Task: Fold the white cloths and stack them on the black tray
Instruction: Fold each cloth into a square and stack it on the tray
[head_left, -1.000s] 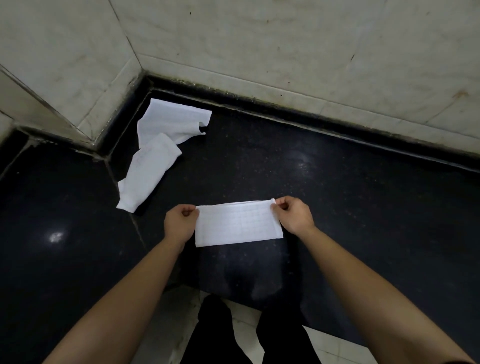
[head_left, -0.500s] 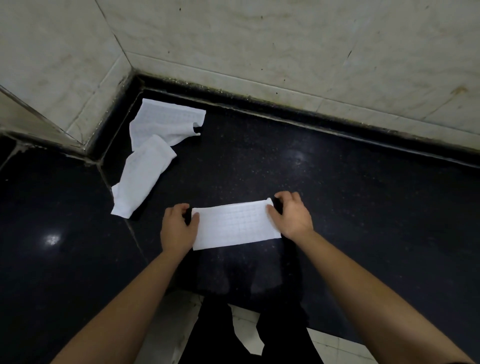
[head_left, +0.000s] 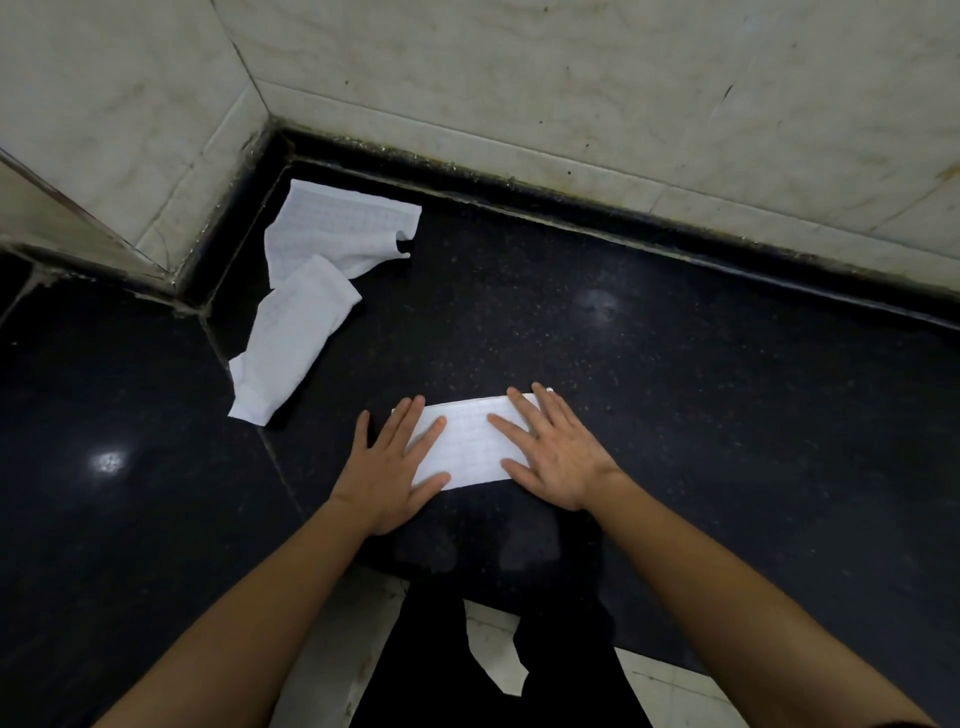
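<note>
Pale marble walls (head_left: 571, 78) meet in a corner behind a black speckled counter (head_left: 675, 389).

The left hand (head_left: 389, 467) and right hand (head_left: 558, 457) cover both ends of the folded cloth (head_left: 467, 447), and the black tabletop (head_left: 727, 415) is cut off at both side edges.

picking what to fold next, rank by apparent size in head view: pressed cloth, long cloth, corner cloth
1-2. long crumpled white cloth and flat white corner cloth: alike.
3. folded white cloth: least showing, unsure: left hand and right hand hide its ends.
</note>
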